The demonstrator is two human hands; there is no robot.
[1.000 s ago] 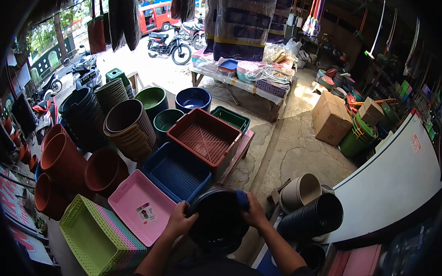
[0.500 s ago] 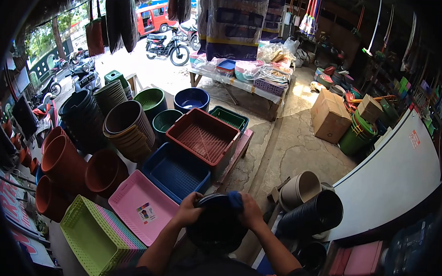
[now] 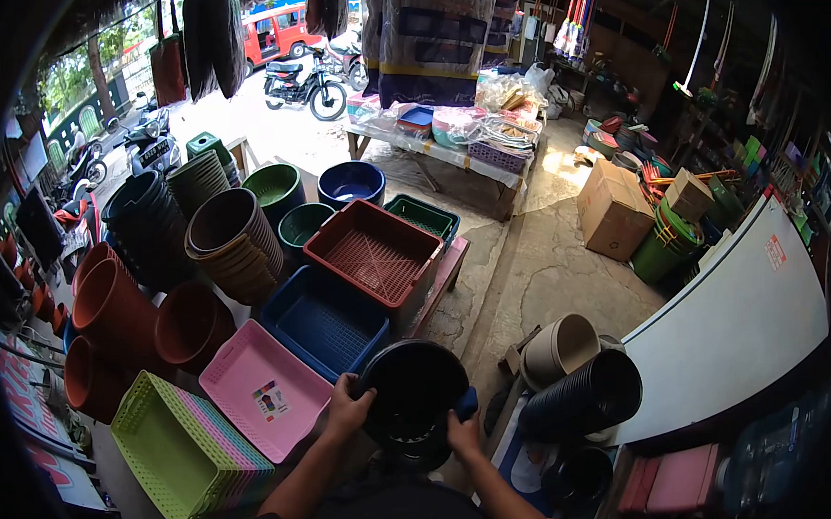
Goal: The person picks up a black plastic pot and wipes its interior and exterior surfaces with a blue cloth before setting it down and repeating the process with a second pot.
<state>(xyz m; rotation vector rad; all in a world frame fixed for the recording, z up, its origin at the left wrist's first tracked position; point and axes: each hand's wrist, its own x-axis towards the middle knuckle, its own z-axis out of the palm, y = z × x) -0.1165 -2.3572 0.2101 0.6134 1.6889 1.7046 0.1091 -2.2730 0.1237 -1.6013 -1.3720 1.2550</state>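
Observation:
A round black pot [image 3: 415,383] is held in front of me, its wide mouth facing up toward the camera. My left hand [image 3: 350,404] grips its left side, fingers closed at the rim. On the opposite side, my right hand [image 3: 464,433] is closed around the pot's wall and a bunched blue cloth [image 3: 466,404], which lies against the outer rim. Pale marks show inside, low on the wall. Just beyond the pot is a blue basket [image 3: 327,316], and a pink tray [image 3: 263,391] with a label lies left of my left forearm.
Lime green baskets [image 3: 166,452] are stacked at lower left, with brown pots [image 3: 112,299] behind. A red-brown basket [image 3: 375,249] stands ahead. To the right are stacked black pots [image 3: 589,398], beige pots [image 3: 559,347] and a white panel [image 3: 734,307]. A cardboard box [image 3: 614,207] sits farther back.
The pot has tipped so that its mouth now shows. My right hand and the blue cloth have moved from the far rim down to the right side. The view has shifted slightly.

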